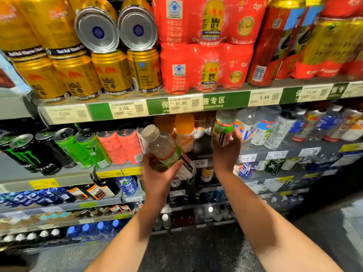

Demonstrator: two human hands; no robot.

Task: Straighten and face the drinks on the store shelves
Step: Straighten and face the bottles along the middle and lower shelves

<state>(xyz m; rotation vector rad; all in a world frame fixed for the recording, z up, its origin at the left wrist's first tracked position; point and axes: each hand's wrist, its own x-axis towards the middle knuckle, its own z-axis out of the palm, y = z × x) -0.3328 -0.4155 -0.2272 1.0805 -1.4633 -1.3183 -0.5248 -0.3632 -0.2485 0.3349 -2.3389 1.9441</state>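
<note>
Below the green-banded shelf edge, the left hand grips a tilted clear green-labelled plastic bottle; the right hand grasps a second upright green-labelled bottle.

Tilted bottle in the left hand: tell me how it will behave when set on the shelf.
The bottle looks full, so probably weighty. It is tall and narrow, so it may tip if nudged. Its round body would likely roll if laid down.

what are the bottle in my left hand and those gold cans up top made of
The bottle in the left hand: looks like clear plastic, since you can see through it, with a pale cap and a glossy green label wrap. The gold cans: most likely aluminium, going by the bare silver ribbed ends on two tipped ones and the shiny printed gold sides.
</note>
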